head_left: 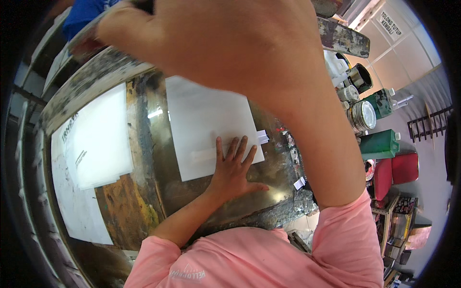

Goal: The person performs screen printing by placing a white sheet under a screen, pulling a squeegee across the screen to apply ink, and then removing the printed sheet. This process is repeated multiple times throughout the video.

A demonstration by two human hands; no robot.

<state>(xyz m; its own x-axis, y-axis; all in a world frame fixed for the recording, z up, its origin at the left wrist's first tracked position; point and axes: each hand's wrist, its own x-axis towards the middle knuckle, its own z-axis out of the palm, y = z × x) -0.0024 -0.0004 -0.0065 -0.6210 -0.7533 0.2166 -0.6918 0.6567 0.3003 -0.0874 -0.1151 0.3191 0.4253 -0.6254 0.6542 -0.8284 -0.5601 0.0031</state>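
Observation:
My left hand lies with fingers spread on the lower right part of a white paper sheet. Its thumb stretches off the paper onto the brown, glossy work surface. Against the sheet's right edge sits a small folded white paper tab. Close to the camera, my right hand is raised across the top of the view and covers the sheet's far edge. Its thumb points left, near a paint-stained wooden bar. The other fingers run out of view, so a hold cannot be made out.
At left lies a pile of white sheets with dark print. Another stained wooden bar juts out at upper right. Beyond my right arm stand green jugs, paint cans and a red chair. A second white tab rests near the surface's edge.

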